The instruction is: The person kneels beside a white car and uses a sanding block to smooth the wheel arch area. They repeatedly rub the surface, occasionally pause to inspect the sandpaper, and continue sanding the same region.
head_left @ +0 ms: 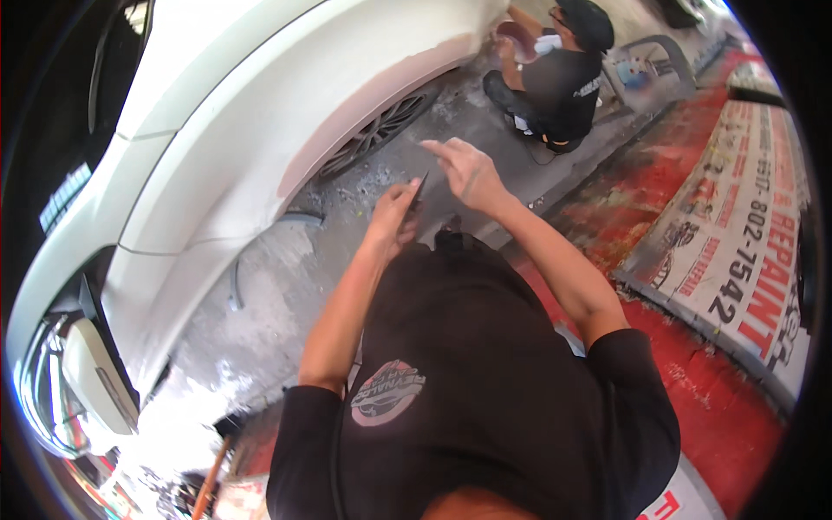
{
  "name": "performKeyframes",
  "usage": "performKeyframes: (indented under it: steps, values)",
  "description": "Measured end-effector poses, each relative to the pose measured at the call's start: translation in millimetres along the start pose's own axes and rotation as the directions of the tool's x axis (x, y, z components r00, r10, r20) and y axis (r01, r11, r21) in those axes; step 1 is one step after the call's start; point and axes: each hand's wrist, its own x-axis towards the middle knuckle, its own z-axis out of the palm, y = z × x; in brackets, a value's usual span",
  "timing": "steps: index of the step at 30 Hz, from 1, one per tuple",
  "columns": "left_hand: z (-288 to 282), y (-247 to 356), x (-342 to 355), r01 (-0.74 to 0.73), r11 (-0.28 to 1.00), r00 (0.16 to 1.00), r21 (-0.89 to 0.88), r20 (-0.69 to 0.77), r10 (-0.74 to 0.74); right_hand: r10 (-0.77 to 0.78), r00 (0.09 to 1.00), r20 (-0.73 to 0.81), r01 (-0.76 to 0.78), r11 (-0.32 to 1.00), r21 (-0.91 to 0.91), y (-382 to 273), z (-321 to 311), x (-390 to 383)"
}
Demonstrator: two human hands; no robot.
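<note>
My left hand (394, 215) is closed around a thin, dark, flat object (419, 194), seen nearly edge-on in front of my chest. Its exact kind does not show. To the right of it, my right hand (471, 176) is raised with fingers stretched out toward the left, apart from the object and holding nothing I can see. Beyond both hands stands a white car (251, 130). A pinkish-brown patch (347, 113) runs along its wheel arch, above a dark spoked wheel (377, 134).
A co-worker (555, 82) in dark clothes and a cap crouches by the car, holding a reddish-brown bowl-like thing (516, 42). A printed sign panel (728, 234) leans at the right over red flooring (719, 390). Curved grey strips (236, 284) lie on the concrete (277, 260).
</note>
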Motion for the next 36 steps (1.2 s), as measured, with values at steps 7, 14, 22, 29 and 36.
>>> performKeyframes:
  steps: [7,14,22,29,36]
  values:
    - [76,4,10,-0.49,0.775,0.709,0.398,-0.336,0.62,0.381,0.923,-0.057,-0.293,0.791,0.537,15,-39,-57]
    - [167,-38,41,-0.549,0.392,0.552,0.738,-0.032,0.833,0.214,0.95,-0.228,-0.09,0.886,0.455,18,-67,-43]
    - [210,-53,38,-0.687,0.4,0.536,0.606,0.051,0.843,0.131,0.951,-0.281,0.014,0.887,0.461,-1,-79,-61]
    - [215,-55,34,-0.619,0.379,0.564,0.688,0.054,0.824,0.106,0.946,-0.306,0.06,0.872,0.486,-3,-76,-82]
    - [233,-68,25,-0.524,0.267,0.534,0.809,0.068,0.843,0.206,0.918,-0.338,-0.008,0.862,0.506,8,-89,-66]
